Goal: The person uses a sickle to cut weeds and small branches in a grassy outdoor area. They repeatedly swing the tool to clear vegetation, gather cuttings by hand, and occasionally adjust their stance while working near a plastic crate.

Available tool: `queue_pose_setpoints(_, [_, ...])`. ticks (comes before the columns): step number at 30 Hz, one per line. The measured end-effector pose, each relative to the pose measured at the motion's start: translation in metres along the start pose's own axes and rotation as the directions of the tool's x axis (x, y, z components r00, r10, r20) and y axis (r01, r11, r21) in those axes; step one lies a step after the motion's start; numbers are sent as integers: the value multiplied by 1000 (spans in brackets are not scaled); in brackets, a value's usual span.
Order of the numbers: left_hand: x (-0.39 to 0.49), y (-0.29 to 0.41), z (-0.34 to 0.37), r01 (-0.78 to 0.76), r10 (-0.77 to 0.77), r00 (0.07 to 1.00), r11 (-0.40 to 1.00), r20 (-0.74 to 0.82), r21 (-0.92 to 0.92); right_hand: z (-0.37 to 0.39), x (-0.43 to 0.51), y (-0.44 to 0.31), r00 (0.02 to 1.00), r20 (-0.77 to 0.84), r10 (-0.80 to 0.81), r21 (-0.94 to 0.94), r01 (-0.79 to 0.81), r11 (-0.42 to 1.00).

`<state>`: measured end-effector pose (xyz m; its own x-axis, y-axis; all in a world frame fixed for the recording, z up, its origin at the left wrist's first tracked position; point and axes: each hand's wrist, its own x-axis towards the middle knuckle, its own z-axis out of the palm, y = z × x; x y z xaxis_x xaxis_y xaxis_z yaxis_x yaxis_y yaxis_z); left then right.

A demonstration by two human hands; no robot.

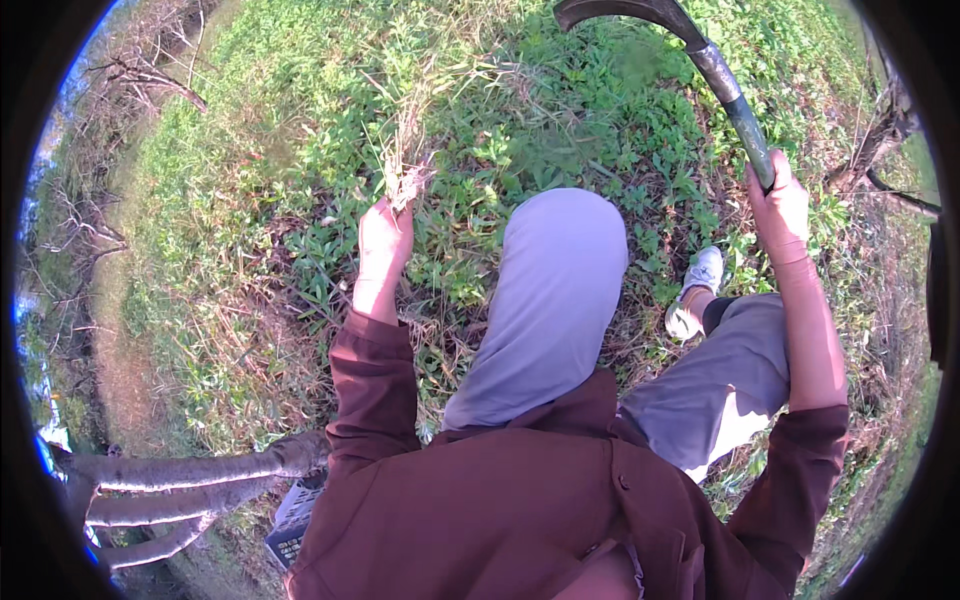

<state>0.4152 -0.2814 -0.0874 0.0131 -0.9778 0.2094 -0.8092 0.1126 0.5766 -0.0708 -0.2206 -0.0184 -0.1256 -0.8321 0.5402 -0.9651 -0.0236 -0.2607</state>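
My left hand (386,236) is closed around the base of a bunch of dry grass stalks (407,161), whose tops point away from me over green weeds. On the right, my right hand (780,202) grips the dark green handle of a sickle (742,112). Its metal socket and curved dark blade rise toward the top edge of the view, where part of the blade is cut off. Leafy undergrowth (495,157) covers the ground between and ahead of both hands.
A forked tree trunk (187,472) stands at the lower left, with a plastic crate (292,521) beside it, partly hidden by my sleeve. Bare branches (150,79) are at the upper left. Another tree (874,142) is at the right edge. My shoe (703,271) rests among the weeds.
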Motion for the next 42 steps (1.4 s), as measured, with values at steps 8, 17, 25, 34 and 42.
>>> queue_pose_setpoints(8, [-119, -99, -42, 458, -468, 883, 843, -35, 282, 15, -10, -19, 924, 380, 42, -324, 90, 942])
queue_pose_setpoints(17, [-210, -192, -8, 661, -896, 443, 342, -20, -668, 0, 12, -60, 987, 152, -55, -218, 88, 972])
queue_pose_setpoints(25, [-268, -206, 78, 905, -918, 396, 392, 9, 163, 52, 8, -77, 985, 172, -19, -74, 32, 997])
queue_pose_setpoints(34, [-108, -77, 42, 394, -416, 909, 843, -22, 365, 88, 41, -51, 889, 457, 36, -272, 101, 957])
queue_pose_setpoints(42, [17, 8, 163, -217, 229, 967, 970, 113, -107, 101, 67, -29, 823, 470, 319, -298, -192, 935])
